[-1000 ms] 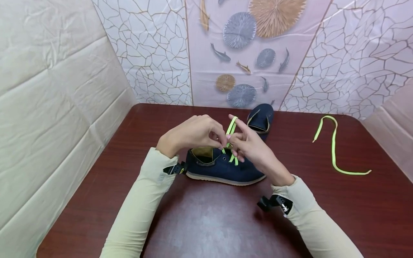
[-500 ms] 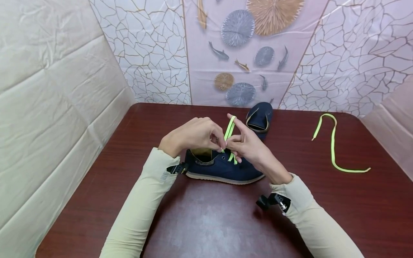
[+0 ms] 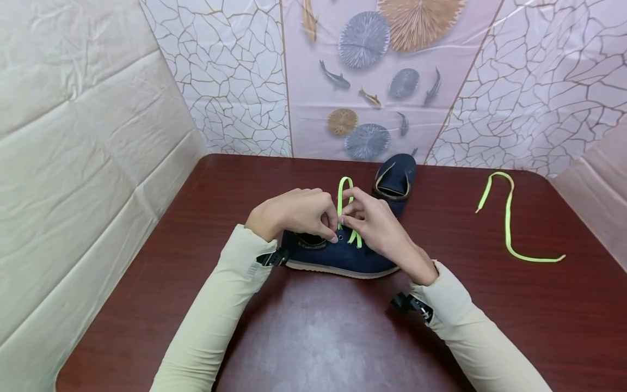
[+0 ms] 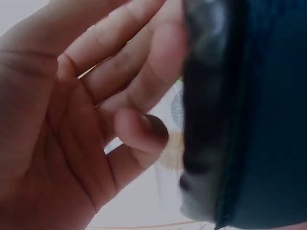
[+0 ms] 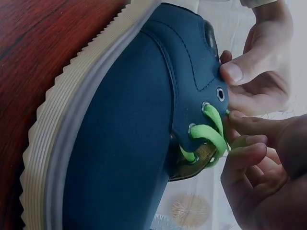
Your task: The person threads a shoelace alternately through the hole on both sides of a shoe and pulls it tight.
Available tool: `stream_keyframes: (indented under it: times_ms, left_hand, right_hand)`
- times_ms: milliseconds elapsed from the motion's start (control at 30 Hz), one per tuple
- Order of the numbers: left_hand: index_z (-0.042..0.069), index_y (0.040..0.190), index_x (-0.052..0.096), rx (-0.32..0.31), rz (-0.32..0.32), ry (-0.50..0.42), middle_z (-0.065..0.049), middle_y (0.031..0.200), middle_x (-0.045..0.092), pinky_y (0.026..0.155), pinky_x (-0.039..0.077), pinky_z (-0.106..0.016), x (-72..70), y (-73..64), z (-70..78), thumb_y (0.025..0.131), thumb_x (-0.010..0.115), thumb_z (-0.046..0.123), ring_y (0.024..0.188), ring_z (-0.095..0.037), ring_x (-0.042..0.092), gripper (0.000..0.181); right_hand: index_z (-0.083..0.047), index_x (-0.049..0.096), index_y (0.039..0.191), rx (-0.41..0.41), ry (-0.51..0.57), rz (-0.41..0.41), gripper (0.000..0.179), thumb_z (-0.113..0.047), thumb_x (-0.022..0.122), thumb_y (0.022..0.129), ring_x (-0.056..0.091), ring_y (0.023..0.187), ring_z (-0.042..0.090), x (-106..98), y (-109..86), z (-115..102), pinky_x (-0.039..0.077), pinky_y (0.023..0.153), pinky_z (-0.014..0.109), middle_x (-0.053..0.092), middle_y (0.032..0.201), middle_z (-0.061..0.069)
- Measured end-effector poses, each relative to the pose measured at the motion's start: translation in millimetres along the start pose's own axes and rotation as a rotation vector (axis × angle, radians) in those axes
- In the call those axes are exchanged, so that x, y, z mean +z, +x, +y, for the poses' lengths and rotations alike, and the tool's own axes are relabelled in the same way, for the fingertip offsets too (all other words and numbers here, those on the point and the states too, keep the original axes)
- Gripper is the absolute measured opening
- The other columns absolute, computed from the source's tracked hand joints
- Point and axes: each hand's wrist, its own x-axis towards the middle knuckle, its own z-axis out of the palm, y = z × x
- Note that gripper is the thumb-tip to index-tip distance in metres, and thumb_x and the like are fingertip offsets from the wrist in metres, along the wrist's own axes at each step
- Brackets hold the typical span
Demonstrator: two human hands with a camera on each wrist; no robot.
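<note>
A navy lace-up shoe (image 3: pixel 338 261) stands side-on on the table, toe to the right. A neon-yellow shoelace (image 3: pixel 340 196) runs through its lower eyelets and rises in an upright loop above the tongue. My left hand (image 3: pixel 296 212) grips the shoe's eyelet flap, its thumb beside the top eyelet (image 5: pixel 220 94), which has no lace in it in the right wrist view. My right hand (image 3: pixel 374 218) pinches the shoelace close to that flap, fingertips almost touching the left hand. The fingers partly hide the lace end. In the left wrist view the shoe's dark collar (image 4: pixel 211 96) covers the left fingertips.
A second navy shoe (image 3: pixel 399 169) stands behind, near the table's back edge. Another neon-yellow shoelace (image 3: pixel 508 218) lies loose in a curve at the right. Patterned fabric walls border the dark red table (image 3: pixel 303 337).
My right index finger has come out of the lace loop and curled down to the lace; the loop now stands by itself. My left hand has lowered slightly onto the shoe's flap.
</note>
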Motion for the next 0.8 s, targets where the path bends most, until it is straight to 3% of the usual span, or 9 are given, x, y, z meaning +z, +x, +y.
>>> stream_keyframes:
  times_ms: [200,500,800]
  left_hand:
    - [0.032,0.081,0.078,0.067,0.019,0.005,0.021,0.077,0.071,0.073,0.052,-0.032,0.7,1.2,1.1,0.09,0.086,0.036,0.08,0.001,0.065,0.013]
    - [0.033,0.078,0.075,0.125,0.037,0.058,0.022,0.076,0.068,0.07,0.051,-0.032,-0.6,1.4,4.0,0.089,0.087,0.033,0.079,0.0,0.063,0.016]
    - [0.033,0.079,0.072,0.126,0.033,0.088,0.02,0.075,0.066,0.068,0.05,-0.031,0.2,0.3,7.1,0.089,0.087,0.032,0.079,-0.001,0.062,0.018]
  right_hand:
    - [0.0,0.065,0.122,0.015,-0.023,-0.045,0.023,-0.001,0.071,0.1,0.076,0.089,0.022,-4,-0.1,-2,0.052,0.074,0.034,0.08,0.099,0.009]
    - [0.003,0.068,0.12,0.114,-0.013,-0.152,0.021,-0.005,0.071,0.101,0.075,0.101,0.025,-10,0.5,-4,0.054,0.085,0.037,0.08,0.102,0.011]
    - [0.003,0.069,0.118,0.178,0.055,-0.232,0.017,-0.003,0.066,0.103,0.071,0.097,0.019,-13,1.8,-1,0.051,0.08,0.029,0.079,0.103,0.013]
